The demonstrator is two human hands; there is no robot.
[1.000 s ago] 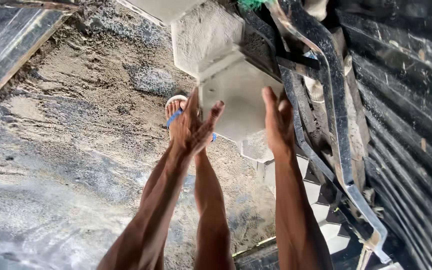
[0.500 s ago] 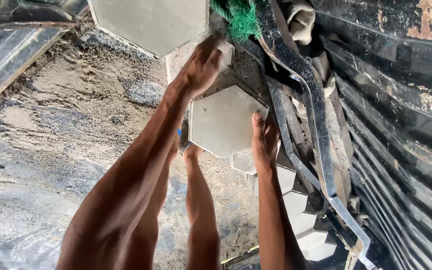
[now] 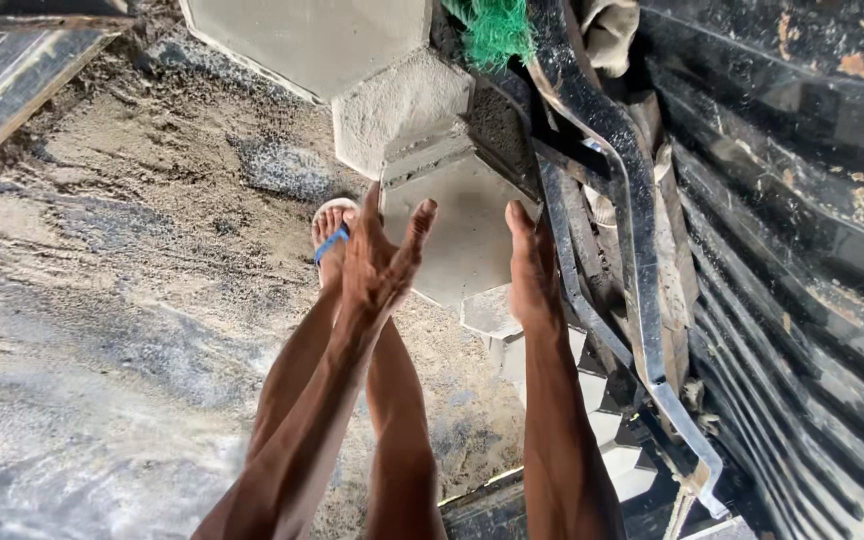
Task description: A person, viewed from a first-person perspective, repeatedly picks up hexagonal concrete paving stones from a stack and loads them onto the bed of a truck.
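Observation:
A grey hexagonal concrete block point(image 3: 457, 235) lies in front of me, leaning on other blocks. My left hand point(image 3: 380, 255) is held edge-on just left of it, palm turned toward the block and fingers apart, holding nothing. My right hand point(image 3: 530, 268) is stretched flat along the block's right edge, beside a black metal bar point(image 3: 624, 225). Whether either hand touches the block I cannot tell. Below the left hand is my foot in a blue-strapped sandal point(image 3: 331, 228).
A larger hexagonal block point(image 3: 312, 40) and a rough concrete lump point(image 3: 397, 105) sit above. More pale hexagonal blocks point(image 3: 602, 400) are stacked lower right. Green netting point(image 3: 492, 30) hangs at the top. Ribbed black metal point(image 3: 802, 300) fills the right. Sandy ground point(image 3: 102, 250) spreads left.
My left hand has come down from the upper block to the left side of the hexagonal block. My right hand stays at its right edge. The view has shifted slightly.

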